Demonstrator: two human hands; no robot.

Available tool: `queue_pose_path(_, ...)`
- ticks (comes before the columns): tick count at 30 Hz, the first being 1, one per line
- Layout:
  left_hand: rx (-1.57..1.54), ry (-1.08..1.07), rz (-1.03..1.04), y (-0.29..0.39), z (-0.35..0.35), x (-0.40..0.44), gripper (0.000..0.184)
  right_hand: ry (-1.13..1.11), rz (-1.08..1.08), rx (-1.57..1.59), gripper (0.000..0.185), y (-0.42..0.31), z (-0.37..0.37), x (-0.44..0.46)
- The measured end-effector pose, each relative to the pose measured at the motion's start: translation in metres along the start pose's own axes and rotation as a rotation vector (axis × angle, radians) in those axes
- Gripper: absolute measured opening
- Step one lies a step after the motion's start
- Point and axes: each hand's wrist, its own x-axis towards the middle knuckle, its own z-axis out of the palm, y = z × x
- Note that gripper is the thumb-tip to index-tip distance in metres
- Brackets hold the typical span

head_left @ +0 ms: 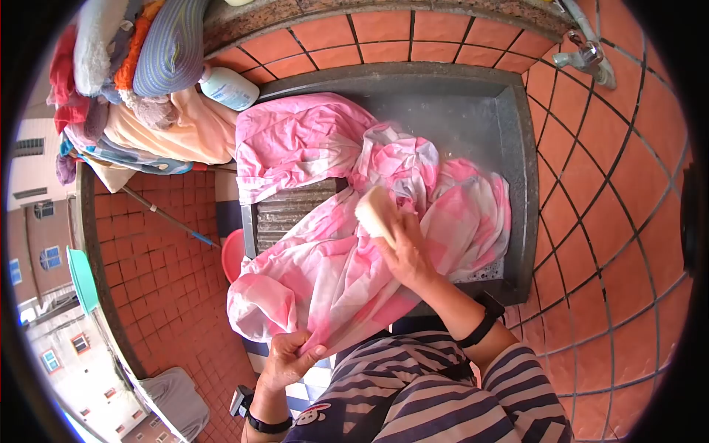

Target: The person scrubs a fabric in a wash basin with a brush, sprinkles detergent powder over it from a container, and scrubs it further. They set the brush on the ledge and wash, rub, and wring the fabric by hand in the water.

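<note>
Pink-and-white patterned cloth [325, 244] is lying across the dark grey stone sink [521, 184], bunching mid-basin and spilling over the near left edge toward the person. A far flap is covering the top of the ribbed grey washboard [292, 214]; its ridges are showing between the folds. Grey basin floor is showing along the far side and far right corner, so the right hand is having most room that way. Orange tiled wall [591, 184] is bounding the right side, with a metal tap [587, 57] sticking out beyond the far right corner. Far left corner is tighter: white pump-less-looking bottle [229, 88] is standing by the rim, next to a heap of mixed fabrics [170, 118]. Red plastic basin [233, 255] is sitting partly hidden beside the left rim.

Right hand [406, 251]: closing around a cream block-shaped brush [378, 214], holding it tilted over the middle of the cloth; forearm is reaching in from the near right, dark band on wrist. Can't tell if the bristles are touching. Left hand [293, 359]: pinching the cloth's near edge between thumb and fingers, low by the torso, pulling that part taut.
</note>
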Motion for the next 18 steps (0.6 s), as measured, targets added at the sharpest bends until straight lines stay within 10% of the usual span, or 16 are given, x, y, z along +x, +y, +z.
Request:
queue_pose_path(3, -0.089, 0.27, 0.233, 0.007, -0.008, -0.015, 0.03, -0.304, -0.33, -0.006, 0.072, -0.003, 0.022, -0.012)
queue_pose_path(8, -0.447, 0.703, 0.441, -0.009, -0.051, -0.062, 0.029, -0.36, 0.358, -0.722, 0.065, 0.151, -0.095, -0.021)
queue_pose_path(12, -0.539, 0.757, 0.247, -0.045, -0.076, -0.028, 0.019, -0.252, 0.371, -0.787, 0.071, 0.17, -0.094, -0.038)
queue_pose_path(14, -0.16, 0.711, -0.005, -0.042, -0.085, 0.004, 0.017, -0.196, 0.411, -0.774, 0.071, 0.171, -0.077, -0.041)
queue_pose_path(16, 0.689, 0.832, -0.071, -0.021, -0.062, 0.043, 0.065, -0.124, 0.445, -0.818, 0.075, 0.18, -0.058, -0.047)
queue_pose_path(18, 0.912, 0.834, 0.179, 0.008, -0.038, 0.089, 0.071, -0.139, 0.486, -0.799, 0.076, 0.175, -0.053, -0.044)
